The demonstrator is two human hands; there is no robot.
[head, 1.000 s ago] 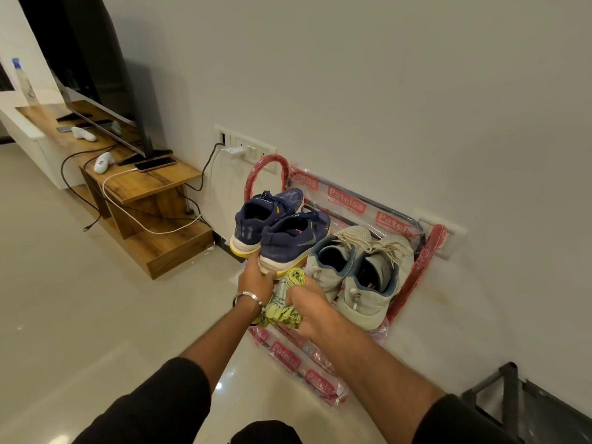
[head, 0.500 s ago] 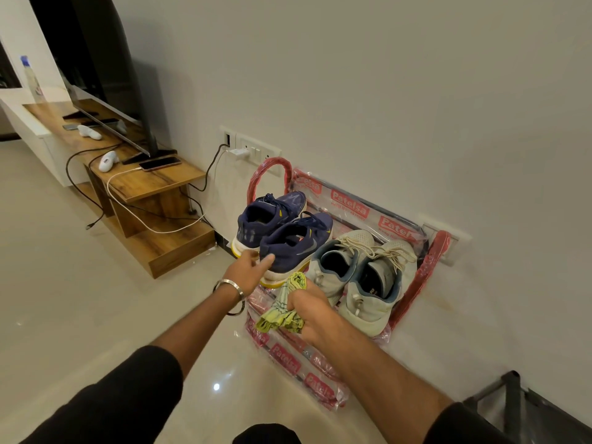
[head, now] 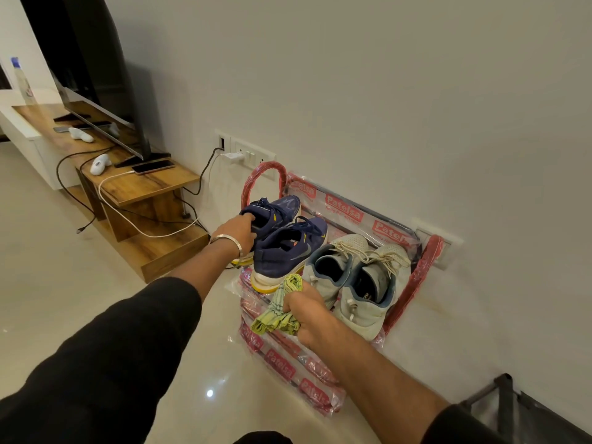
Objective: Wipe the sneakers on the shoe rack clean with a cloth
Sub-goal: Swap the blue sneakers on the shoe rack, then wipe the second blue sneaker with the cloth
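A low shoe rack (head: pixel 339 213), wrapped in red and clear plastic, stands against the wall. On it sit two navy sneakers and two pale grey sneakers. My left hand (head: pixel 238 230) grips the heel collar of the far navy sneaker (head: pixel 278 210), fingers hooked into its opening. The near navy sneaker (head: pixel 288 251) lies beside it with its white and yellow sole toward me. My right hand (head: pixel 307 312) holds a bunched yellow-green cloth (head: pixel 280 309) in front of the left grey sneaker (head: pixel 333 267). The right grey sneaker (head: pixel 368 290) lies next to it.
A wooden stepped TV unit (head: pixel 137 190) stands left of the rack, carrying a television, a phone (head: pixel 153 167) on a white charging cable and white controllers. A charger (head: pixel 234 157) is plugged into the wall sockets. A dark metal frame (head: pixel 512 408) is at bottom right. The floor is glossy tile.
My left hand left the near navy sneaker's heel, reached farther back and took hold of the far navy sneaker's collar. My right hand with the cloth stayed about where it was.
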